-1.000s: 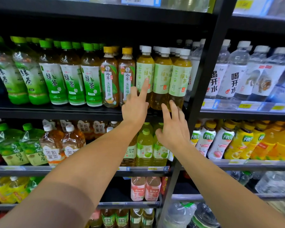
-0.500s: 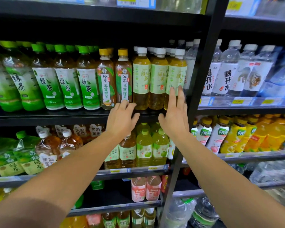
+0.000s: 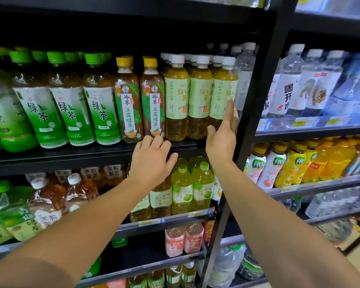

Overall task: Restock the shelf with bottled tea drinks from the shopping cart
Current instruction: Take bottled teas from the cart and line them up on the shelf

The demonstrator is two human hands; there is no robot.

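My left hand [image 3: 152, 161] has dropped to the shelf [image 3: 71, 156] front edge, fingers loose, holding nothing. My right hand [image 3: 221, 140] now lies flat against the end bottle [image 3: 223, 96], gripping nothing. I judge I'm just squaring the row.

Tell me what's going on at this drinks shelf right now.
A person is tidying a row of bottled tea on a store shelf. The right hand lies flat, fingers straight, against the rightmost white-capped green tea bottle, at the end of a front row of three. The left hand rests with loosely bent fingers at the shelf edge, just below the yellow-capped tea bottles. Neither hand holds a bottle, and no shopping cart is in view.
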